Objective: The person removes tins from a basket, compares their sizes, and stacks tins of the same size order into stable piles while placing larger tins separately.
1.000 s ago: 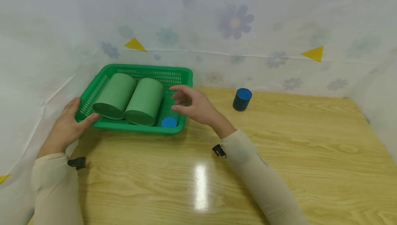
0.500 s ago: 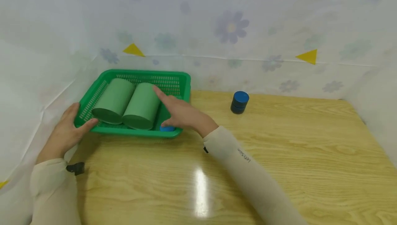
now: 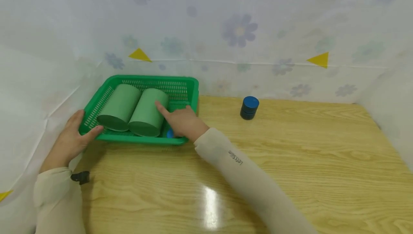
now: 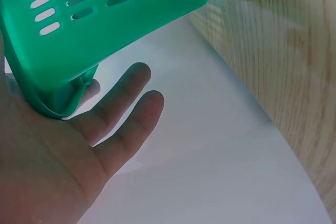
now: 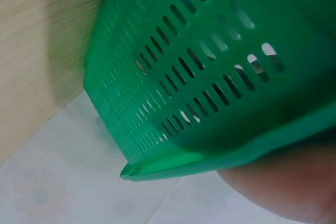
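A green plastic basket (image 3: 151, 78) with slotted walls stands at the back left of the table. Two pale green cylinders, the left one (image 3: 120, 103) and the right one (image 3: 148, 114), lie side by side in it. My left hand (image 3: 71, 137) holds the basket's front left corner, thumb on the rim; in the left wrist view two fingers of the hand (image 4: 63, 161) stay off the wall. My right hand (image 3: 185, 123) reaches inside at the right end, index finger over the right cylinder. A small blue round object (image 3: 170, 133) shows partly beneath it. The right hand's lower fingers are hidden.
A short dark blue cylinder (image 3: 249, 107) with a groove round it stands to the right of the basket. Behind the wooden table (image 3: 290, 162) hangs a white flowered sheet (image 3: 213, 19), with another white surface along the left side.
My right hand has moved left and lower into the basket and now covers most of the blue round object. My left hand keeps its hold on the corner.
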### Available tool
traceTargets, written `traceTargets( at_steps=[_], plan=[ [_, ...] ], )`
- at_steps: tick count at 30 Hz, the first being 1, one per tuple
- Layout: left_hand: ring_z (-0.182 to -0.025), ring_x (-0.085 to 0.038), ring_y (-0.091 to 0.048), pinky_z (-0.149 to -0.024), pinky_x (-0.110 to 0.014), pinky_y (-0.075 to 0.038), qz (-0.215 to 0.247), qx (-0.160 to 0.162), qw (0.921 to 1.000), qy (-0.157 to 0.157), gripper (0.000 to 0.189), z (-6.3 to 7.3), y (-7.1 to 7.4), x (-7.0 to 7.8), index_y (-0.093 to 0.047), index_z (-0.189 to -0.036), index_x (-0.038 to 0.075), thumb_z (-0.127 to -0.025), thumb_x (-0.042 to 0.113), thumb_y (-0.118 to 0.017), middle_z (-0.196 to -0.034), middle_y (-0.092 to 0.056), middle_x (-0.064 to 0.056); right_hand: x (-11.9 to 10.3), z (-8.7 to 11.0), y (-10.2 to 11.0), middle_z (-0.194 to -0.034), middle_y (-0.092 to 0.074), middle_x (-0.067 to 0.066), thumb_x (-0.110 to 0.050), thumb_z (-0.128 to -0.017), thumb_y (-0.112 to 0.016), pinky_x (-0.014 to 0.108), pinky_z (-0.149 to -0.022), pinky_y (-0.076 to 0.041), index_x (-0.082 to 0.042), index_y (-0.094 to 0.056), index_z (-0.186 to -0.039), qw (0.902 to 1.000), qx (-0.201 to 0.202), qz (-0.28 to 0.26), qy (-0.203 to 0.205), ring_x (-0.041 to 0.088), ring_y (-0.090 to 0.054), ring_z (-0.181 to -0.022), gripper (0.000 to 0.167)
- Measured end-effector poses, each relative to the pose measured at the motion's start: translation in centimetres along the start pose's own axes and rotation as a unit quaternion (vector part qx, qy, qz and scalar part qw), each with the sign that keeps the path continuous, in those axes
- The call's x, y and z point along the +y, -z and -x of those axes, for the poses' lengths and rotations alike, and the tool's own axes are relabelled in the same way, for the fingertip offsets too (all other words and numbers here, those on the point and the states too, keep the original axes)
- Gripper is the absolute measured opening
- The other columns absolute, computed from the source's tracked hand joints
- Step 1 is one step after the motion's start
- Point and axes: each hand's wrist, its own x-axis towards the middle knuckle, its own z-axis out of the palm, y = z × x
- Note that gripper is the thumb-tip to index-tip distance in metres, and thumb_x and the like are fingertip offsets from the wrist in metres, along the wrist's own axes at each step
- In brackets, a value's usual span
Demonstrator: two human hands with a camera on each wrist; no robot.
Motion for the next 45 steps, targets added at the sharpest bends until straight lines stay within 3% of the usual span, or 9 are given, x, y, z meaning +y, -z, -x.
traceTargets(
  at_steps=[5,13,21,27,30,33,38,41,45],
  plan=[
    [-0.145,-0.056,0.004,-0.111,-0.074,-0.005,-0.001,0.004,1.0000,-0.002,0.094,0.0,-0.2,0.0,0.009,-0.159,0.000,-0.104,0.047,-0.051,-0.163,0.011,-0.029,0.1,-0.6,-0.3,-0.067,-0.064,0.000,-0.021,-0.099,-0.067,0.056,-0.115,-0.029,-0.027,0.018,-0.161,0.9999,-0.001,-0.009,-0.011,0.017,-0.060,-0.060,0.105],
    [-0.146,-0.056,0.004,-0.111,-0.074,-0.006,0.000,0.007,1.0000,-0.004,0.095,0.1,-0.1,-0.2,0.009,-0.160,0.001,-0.104,0.048,-0.052,-0.164,0.011,-0.028,0.1,-1.1,-0.6,-0.069,-0.064,-0.002,-0.035,-0.091,-0.077,0.058,-0.115,-0.028,-0.026,0.020,-0.160,1.0000,-0.003,0.005,0.000,0.016,-0.061,-0.066,0.119],
    [-0.145,-0.057,0.004,-0.110,-0.075,-0.006,-0.002,0.007,1.0000,0.000,0.094,0.3,0.0,-0.4,0.009,-0.159,0.001,-0.104,0.048,-0.051,-0.163,0.011,-0.029,0.1,-1.4,-0.8,-0.072,-0.062,-0.003,-0.032,-0.096,-0.071,0.055,-0.107,-0.040,-0.025,0.009,-0.163,0.9995,0.028,0.008,0.015,0.015,-0.060,-0.068,0.105],
    [-0.146,-0.056,0.005,-0.112,-0.073,-0.005,-0.003,0.009,0.9999,-0.005,0.094,0.2,0.0,-0.2,0.009,-0.159,-0.001,-0.104,0.047,-0.051,-0.163,0.011,-0.030,0.4,-1.4,-0.9,-0.077,-0.060,-0.004,-0.036,-0.096,-0.068,0.037,-0.077,-0.049,-0.025,0.007,-0.164,0.9985,0.051,-0.008,0.019,0.013,-0.056,-0.066,0.101],
    [-0.146,-0.055,0.005,-0.112,-0.073,-0.005,-0.002,0.010,0.9999,-0.008,0.094,0.1,-0.1,-0.2,0.008,-0.159,-0.002,-0.104,0.046,-0.051,-0.162,0.010,-0.031,0.6,-1.3,-0.9,-0.078,-0.059,-0.003,-0.037,-0.096,-0.067,0.030,-0.059,-0.046,-0.026,0.004,-0.164,0.9978,0.059,-0.022,0.020,0.013,-0.054,-0.063,0.099],
    [-0.146,-0.056,0.005,-0.112,-0.073,-0.005,-0.001,0.010,0.9999,-0.009,0.094,0.1,-0.2,-0.1,0.008,-0.158,-0.003,-0.105,0.046,-0.051,-0.162,0.011,-0.031,0.9,-1.3,-1.0,-0.079,-0.058,-0.002,-0.038,-0.096,-0.066,0.028,-0.051,-0.042,-0.027,0.001,-0.165,0.9964,0.071,-0.042,0.022,0.014,-0.054,-0.062,0.096],
    [-0.146,-0.056,0.005,-0.111,-0.075,-0.006,0.001,0.005,1.0000,-0.005,0.095,0.2,-0.2,0.0,0.009,-0.159,0.000,-0.104,0.048,-0.051,-0.163,0.012,-0.029,1.3,-1.2,-1.1,-0.091,-0.061,-0.002,-0.039,-0.096,-0.066,0.029,-0.057,-0.046,-0.025,-0.008,-0.165,0.9907,0.102,-0.085,0.029,0.014,-0.057,-0.071,0.091],
    [-0.146,-0.056,0.004,-0.110,-0.075,-0.007,0.002,0.006,1.0000,-0.004,0.095,0.1,-0.2,0.0,0.010,-0.159,0.002,-0.104,0.049,-0.051,-0.164,0.012,-0.027,1.6,-1.1,-1.2,-0.115,-0.065,0.002,-0.038,-0.097,-0.065,0.030,-0.067,-0.050,-0.024,-0.013,-0.164,0.9844,0.126,-0.118,0.037,0.014,-0.060,-0.087,0.087],
    [-0.146,-0.056,0.004,-0.110,-0.075,-0.007,0.003,0.007,0.9999,-0.006,0.095,0.0,-0.1,-0.2,0.010,-0.160,0.002,-0.104,0.049,-0.051,-0.164,0.012,-0.027,1.8,-0.9,-1.1,-0.148,-0.051,0.008,-0.037,-0.097,-0.064,0.033,-0.084,-0.051,-0.024,-0.016,-0.164,0.9743,0.148,-0.163,0.048,0.019,-0.059,-0.116,0.084]
  ],
)
